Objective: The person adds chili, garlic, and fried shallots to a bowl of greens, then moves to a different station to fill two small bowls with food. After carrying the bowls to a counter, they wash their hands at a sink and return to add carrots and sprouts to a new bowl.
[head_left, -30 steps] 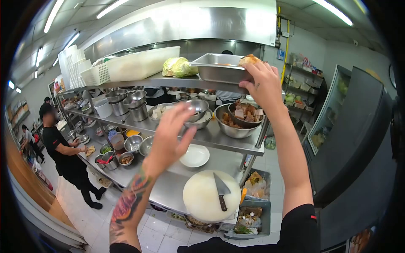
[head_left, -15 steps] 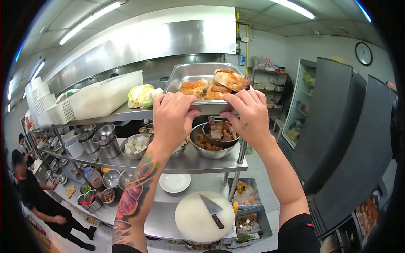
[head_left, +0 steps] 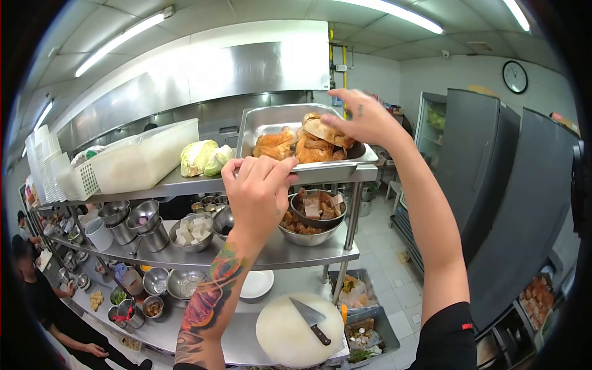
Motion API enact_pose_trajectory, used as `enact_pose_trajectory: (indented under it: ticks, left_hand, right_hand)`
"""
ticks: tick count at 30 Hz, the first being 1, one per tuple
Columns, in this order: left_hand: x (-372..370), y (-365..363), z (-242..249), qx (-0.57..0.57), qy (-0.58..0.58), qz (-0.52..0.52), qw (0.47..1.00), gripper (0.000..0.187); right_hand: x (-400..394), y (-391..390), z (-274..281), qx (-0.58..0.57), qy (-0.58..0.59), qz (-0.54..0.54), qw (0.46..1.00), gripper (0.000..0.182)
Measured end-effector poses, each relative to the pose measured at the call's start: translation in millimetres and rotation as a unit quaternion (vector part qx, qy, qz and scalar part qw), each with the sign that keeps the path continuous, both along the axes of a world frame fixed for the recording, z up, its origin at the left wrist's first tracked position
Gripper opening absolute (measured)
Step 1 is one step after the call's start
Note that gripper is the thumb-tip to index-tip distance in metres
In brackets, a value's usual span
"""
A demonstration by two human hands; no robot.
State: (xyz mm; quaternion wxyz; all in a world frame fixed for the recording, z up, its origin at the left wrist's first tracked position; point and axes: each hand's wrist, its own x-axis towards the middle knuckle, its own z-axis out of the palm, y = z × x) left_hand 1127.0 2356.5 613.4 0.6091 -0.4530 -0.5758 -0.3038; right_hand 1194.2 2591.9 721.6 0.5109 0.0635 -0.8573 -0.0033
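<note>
A steel tray [head_left: 327,175] sits on the top shelf, holding browned whole-looking chickens [head_left: 275,146]. My left hand [head_left: 260,192] is closed over the tray's front rim, thumb tucked below the edge. Above the tray's right side hovers my right hand [head_left: 370,118], its fingers apart and a little blurred. Those fingertips overlap the uppermost chicken [head_left: 322,131] in this view. Left of the tray lies a cut cabbage [head_left: 202,158].
A long white plastic bin [head_left: 145,157] occupies the top shelf. Below are bowls of tofu [head_left: 193,233] and meat chunks [head_left: 317,206]. A knife [head_left: 311,320] rests on a round cutting board [head_left: 290,348]. A person [head_left: 52,320] stands at left; tall fridges [head_left: 472,148] line the right.
My right hand has let go of the tray's front edge and risen over the chickens. The left hand stays on the rim. The view has shifted slightly right.
</note>
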Motion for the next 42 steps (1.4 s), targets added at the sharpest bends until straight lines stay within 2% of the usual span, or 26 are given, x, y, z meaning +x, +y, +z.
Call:
enact_pose_trajectory:
  ticks: [1,3,5,8,10,13,15,18,20,24,26,30,32,33,36,39,42]
  left_hand:
    - [1,0,-2,0.006,-0.002,0.007,1.0,0.02]
    - [3,1,-5,0.011,-0.013,0.011,1.0,0.019]
    - [2,2,-8,0.013,-0.016,0.023,1.0,0.019]
    - [3,1,-10,0.007,-0.027,0.011,1.0,0.021]
    - [4,0,-10,0.003,-0.029,0.007,1.0,0.024]
    - [4,-1,-10,0.0,-0.033,0.004,0.999,0.028]
    - [5,-1,-10,0.0,-0.036,0.005,0.999,0.03]
    - [7,0,-9,0.0,-0.038,0.02,0.999,0.032]
    - [7,0,-8,0.0,-0.037,0.015,0.999,0.032]
    - [7,-1,-8,-0.004,-0.036,0.022,0.999,0.033]
    - [8,-2,-8,-0.01,-0.036,0.031,0.999,0.034]
    - [8,-1,-6,-0.009,-0.034,0.028,0.999,0.035]
    - [9,1,-5,-0.009,-0.032,0.036,0.999,0.035]
    - [9,1,-5,-0.01,-0.031,0.033,0.999,0.035]
    - [10,2,-5,-0.01,-0.034,0.037,0.999,0.034]
    - [11,1,-5,-0.016,-0.04,0.04,0.998,0.034]
    - [12,1,-3,-0.016,-0.042,0.038,0.998,0.033]
  right_hand:
    - [-8,-1,1,0.001,0.002,0.0,1.0,0.06]
    - [-24,-4,3,-0.005,-0.176,-0.076,0.981,0.087]
    - [-29,-13,4,0.021,-0.167,-0.089,0.982,0.094]
    - [-35,-13,11,0.029,-0.177,-0.134,0.974,0.087]
    - [-34,-14,16,0.026,-0.176,-0.114,0.977,0.072]
    - [-29,-24,20,0.017,-0.202,-0.136,0.97,0.071]
    - [-27,-35,16,0.029,-0.199,-0.138,0.97,0.064]
    - [-31,-45,16,0.093,-0.204,-0.186,0.956,0.055]
    - [-36,-48,24,0.132,-0.245,-0.252,0.927,0.049]
    - [-42,-53,33,0.164,-0.214,-0.306,0.913,0.049]
    - [-48,-46,32,0.149,-0.206,-0.377,0.891,0.039]
    - [-34,-31,42,0.165,-0.258,-0.338,0.89,0.029]
    - [-34,-21,45,0.136,-0.197,-0.305,0.922,0.024]
    - [-33,-15,46,0.135,-0.197,-0.308,0.921,0.024]
    - [-32,5,50,0.033,-0.158,-0.25,0.955,0.035]
    - [-35,22,46,0.004,-0.097,-0.213,0.972,0.042]
    - [-28,19,51,-0.028,-0.102,-0.195,0.975,0.047]
